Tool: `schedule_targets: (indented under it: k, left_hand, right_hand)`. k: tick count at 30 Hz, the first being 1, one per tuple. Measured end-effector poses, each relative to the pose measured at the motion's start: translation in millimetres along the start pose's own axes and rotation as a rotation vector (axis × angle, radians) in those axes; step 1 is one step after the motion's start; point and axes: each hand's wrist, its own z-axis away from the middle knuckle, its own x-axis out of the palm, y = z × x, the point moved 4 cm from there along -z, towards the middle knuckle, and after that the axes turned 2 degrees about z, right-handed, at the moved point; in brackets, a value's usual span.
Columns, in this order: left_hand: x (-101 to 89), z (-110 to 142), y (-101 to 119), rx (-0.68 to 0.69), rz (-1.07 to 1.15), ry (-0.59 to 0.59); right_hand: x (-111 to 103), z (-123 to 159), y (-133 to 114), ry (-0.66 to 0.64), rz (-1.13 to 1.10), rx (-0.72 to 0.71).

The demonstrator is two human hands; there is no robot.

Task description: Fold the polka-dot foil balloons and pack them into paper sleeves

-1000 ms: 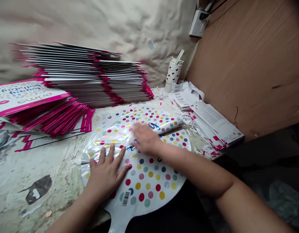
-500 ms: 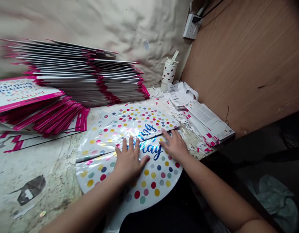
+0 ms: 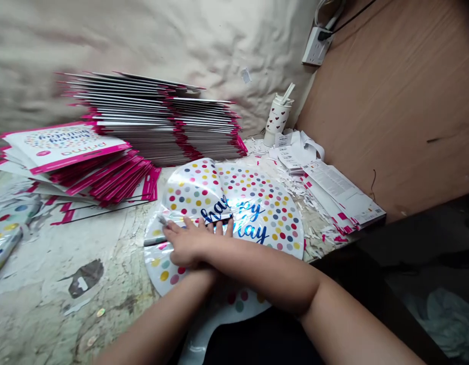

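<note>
A round foil balloon (image 3: 253,213) with coloured dots and blue "happy birthday" lettering lies on the worktable (image 3: 67,284), its left part folded over in a flap. Its neck (image 3: 196,347) points towards me. My right hand (image 3: 184,243) presses on the folded edge, fingers pointing left. Under it my left hand (image 3: 219,228) lies crossed, mostly hidden, with only some fingertips showing on the foil. My forearms cover the balloon's lower middle.
Behind the balloon stand a tall stack of pink-edged cards (image 3: 154,126) and a lower printed pile (image 3: 63,144). To the right are a heart-patterned cup (image 3: 277,117), paper labels (image 3: 333,192) and shreds (image 3: 295,187). Another foil piece (image 3: 6,233) lies at the left edge.
The balloon's long fold has gone and a flap now folds over from the left. My right hand has crossed over my left, and the view has swung slightly.
</note>
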Motion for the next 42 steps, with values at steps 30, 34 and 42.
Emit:
schedule_targets:
  k: [30, 34, 42]
  left_hand:
    - [-25.8, 46, -135, 0.073, -0.153, 0.235]
    - [-49.7, 54, -119, -0.071, 0.364, 0.215]
    - [-20.5, 84, -39, -0.774, 1.832, -0.242]
  right_hand:
    - [-149, 79, 111, 1.326, 0.100, -0.050]
    - [-130, 113, 81, 1.188, 0.304, -0.474]
    - [-14, 106, 61, 0.448, 0.337, -0.612]
